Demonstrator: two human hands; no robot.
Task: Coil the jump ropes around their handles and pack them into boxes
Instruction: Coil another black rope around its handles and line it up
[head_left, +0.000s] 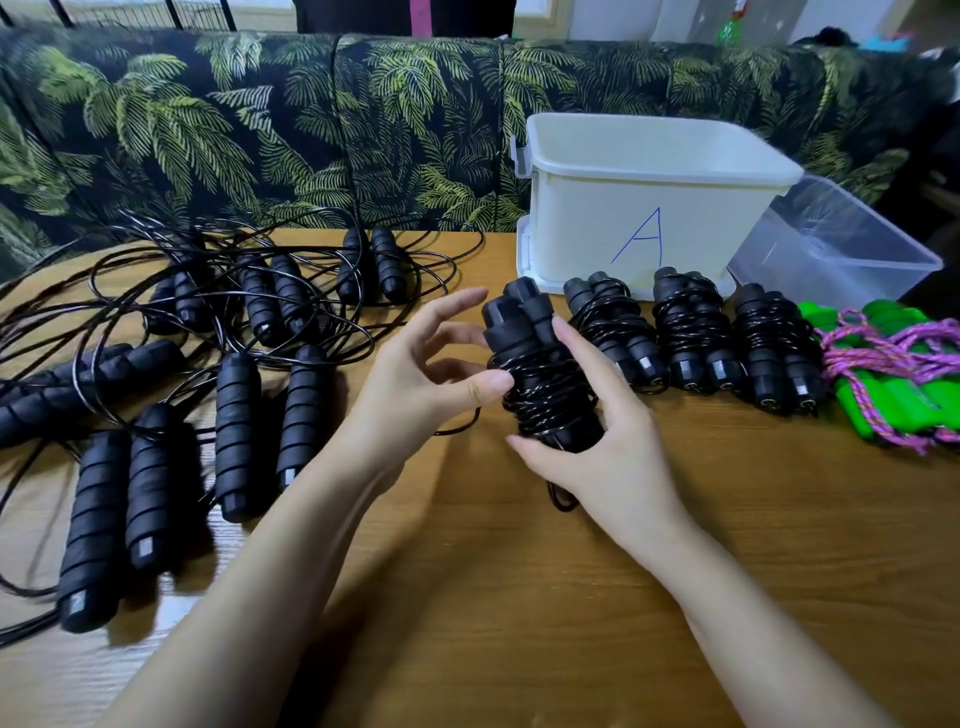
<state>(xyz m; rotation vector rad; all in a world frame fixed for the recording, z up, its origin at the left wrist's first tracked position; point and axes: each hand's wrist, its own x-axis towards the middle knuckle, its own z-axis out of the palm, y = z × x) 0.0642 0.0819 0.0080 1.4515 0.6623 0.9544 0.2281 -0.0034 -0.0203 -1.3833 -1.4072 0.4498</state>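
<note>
At frame centre my right hand (597, 457) grips the jump rope (540, 374) from its lower right, just above the surface (519, 597). My left hand (415, 374) is loose, fingers spread, thumb tip on the coil. The rope's two black handles sit side by side, with thin black cord wound round them. Upper right stand a white box (649, 208) marked A and a tilted clear box (831, 244); the white one's floor is out of my sight.

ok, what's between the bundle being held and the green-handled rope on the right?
Three coiled black ropes in a row on the table: nearest, middle, farthest from the held bundle; then the green-handled rope. Head view shows it.
</note>
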